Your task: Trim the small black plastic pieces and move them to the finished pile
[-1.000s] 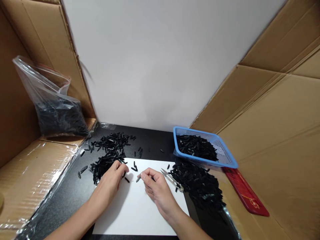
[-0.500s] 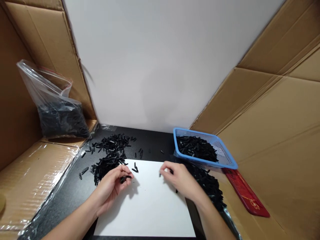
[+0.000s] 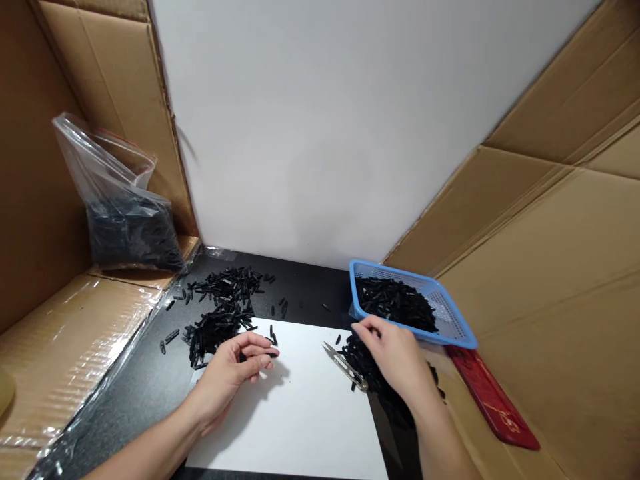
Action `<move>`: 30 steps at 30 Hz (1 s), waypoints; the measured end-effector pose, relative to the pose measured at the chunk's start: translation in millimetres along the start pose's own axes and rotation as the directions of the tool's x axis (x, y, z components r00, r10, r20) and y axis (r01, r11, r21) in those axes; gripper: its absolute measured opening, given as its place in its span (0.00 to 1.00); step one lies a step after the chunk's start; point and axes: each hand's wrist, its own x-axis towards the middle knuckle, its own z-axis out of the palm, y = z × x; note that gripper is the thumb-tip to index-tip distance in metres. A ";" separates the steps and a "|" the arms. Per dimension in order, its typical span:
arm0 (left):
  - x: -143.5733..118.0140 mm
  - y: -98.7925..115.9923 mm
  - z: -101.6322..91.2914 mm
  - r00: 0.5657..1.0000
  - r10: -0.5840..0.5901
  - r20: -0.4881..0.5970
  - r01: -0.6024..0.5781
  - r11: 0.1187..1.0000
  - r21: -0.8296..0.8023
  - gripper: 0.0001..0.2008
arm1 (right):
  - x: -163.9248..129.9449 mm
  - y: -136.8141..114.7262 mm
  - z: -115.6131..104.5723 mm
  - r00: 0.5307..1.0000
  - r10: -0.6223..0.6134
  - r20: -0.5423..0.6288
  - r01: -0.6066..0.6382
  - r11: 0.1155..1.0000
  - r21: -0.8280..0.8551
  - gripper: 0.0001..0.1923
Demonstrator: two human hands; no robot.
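Since half a second ago the right hand (image 3: 395, 357) has slid rightward off the white sheet (image 3: 300, 420) toward the basket (image 3: 453, 313), and the snips (image 3: 345, 365), hidden then, now lie bare at the sheet's right edge. Nearest, the sheet lies on the black desk (image 3: 145, 393) with both forearms reaching in over it. The left hand (image 3: 235, 370) hovers over the sheet's left part, fingers curled narrowly around a small black piece (image 3: 270, 354) pinched at the fingertips. The right hand rests on the black heap (image 3: 373, 363) just right of the snips, fingers bent downward; whether it grips any piece cannot be told. A red flat object (image 3: 493, 403) lies beyond the heap to the right. Farther back, the blue basket holds more black pieces, just behind the right hand. On the left, another pile (image 3: 217, 320) spreads across the desk beside the sheet's corner. Farthest left, a clear bag (image 3: 125, 207) of black pieces leans against the cardboard (image 3: 115, 80) wall.
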 end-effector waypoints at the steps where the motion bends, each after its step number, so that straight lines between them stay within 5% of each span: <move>1: 0.3 -0.8 0.0 1.000 -0.004 -0.009 0.004 1.000 0.009 0.14 | -3.6 -10.2 7.4 0.997 -0.077 0.022 0.071 0.979 0.189 0.14; 3: 0.8 -2.0 0.0 1.000 -0.013 -0.017 0.013 1.000 0.012 0.16 | -12.5 -31.5 25.7 0.983 -0.146 0.108 0.079 0.877 0.474 0.14; 6: 0.5 -2.4 0.5 1.000 -0.004 -0.013 0.005 1.000 0.004 0.17 | -25.9 -57.7 52.3 0.955 -0.192 0.227 -0.015 0.730 0.683 0.12; 19: -3.9 -2.3 6.3 0.997 0.070 -0.027 -0.068 0.996 0.062 0.14 | -37.5 -62.9 89.3 0.959 -0.046 0.280 -0.234 0.433 0.871 0.13; 22: -2.2 -1.7 3.9 0.991 0.126 -0.036 -0.121 0.986 0.118 0.12 | -39.5 -63.1 86.7 0.972 -0.053 0.229 -0.172 0.505 0.846 0.11; 25: -0.9 -0.5 0.1 0.980 0.196 -0.028 -0.185 0.956 0.229 0.11 | -43.3 -64.0 80.8 0.987 -0.155 0.037 0.083 0.698 0.711 0.06; 30: -2.0 0.5 -0.8 0.962 0.273 -0.008 -0.253 0.900 0.354 0.09 | -49.3 -64.9 77.8 0.874 -0.457 -0.167 0.485 0.790 0.377 0.08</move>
